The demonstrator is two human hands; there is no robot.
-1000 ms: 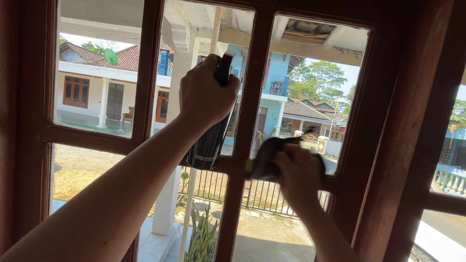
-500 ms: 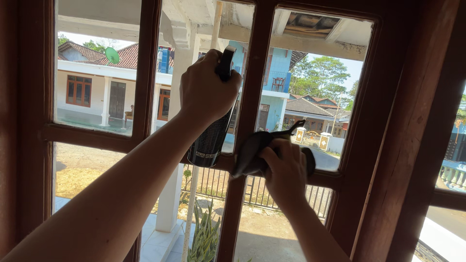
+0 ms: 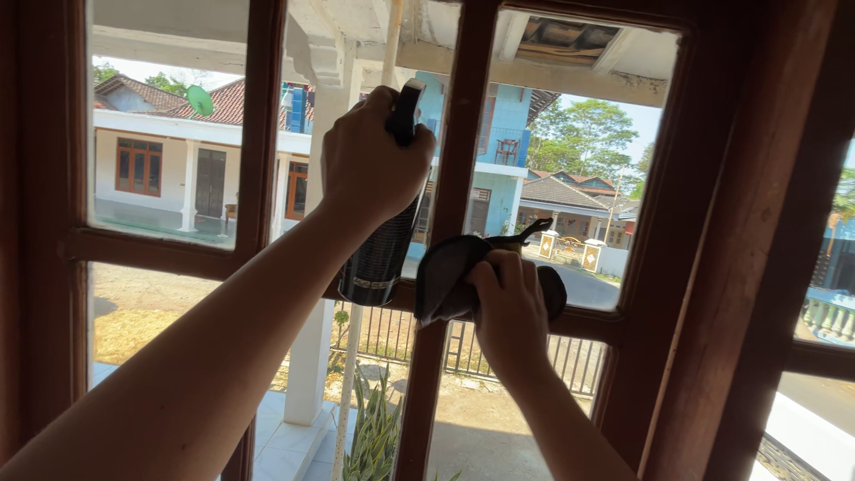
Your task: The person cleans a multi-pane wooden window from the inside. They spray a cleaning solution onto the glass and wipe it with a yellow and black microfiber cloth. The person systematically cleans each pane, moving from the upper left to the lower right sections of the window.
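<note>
My left hand (image 3: pixel 370 165) is raised in front of the window and grips a dark spray bottle (image 3: pixel 378 254) upright, its nozzle near the vertical bar of the reddish-brown wooden window frame (image 3: pixel 450 151). My right hand (image 3: pixel 506 307) presses a dark grey cloth (image 3: pixel 445 272) against the horizontal bar and the lower edge of the right glass pane (image 3: pixel 579 160). The cloth bunches out to the left of my fingers and touches the bottom of the bottle's side.
The window has several panes split by wooden bars; a thick wooden post (image 3: pixel 757 249) stands at the right. Outside are a white porch column (image 3: pixel 312 356), a metal fence (image 3: pixel 570 361), a spiky green plant (image 3: pixel 370 436) and houses across the road.
My right hand has slid the cloth leftward along the horizontal bar, closer to the bottle. My left hand has kept the bottle in nearly the same raised spot.
</note>
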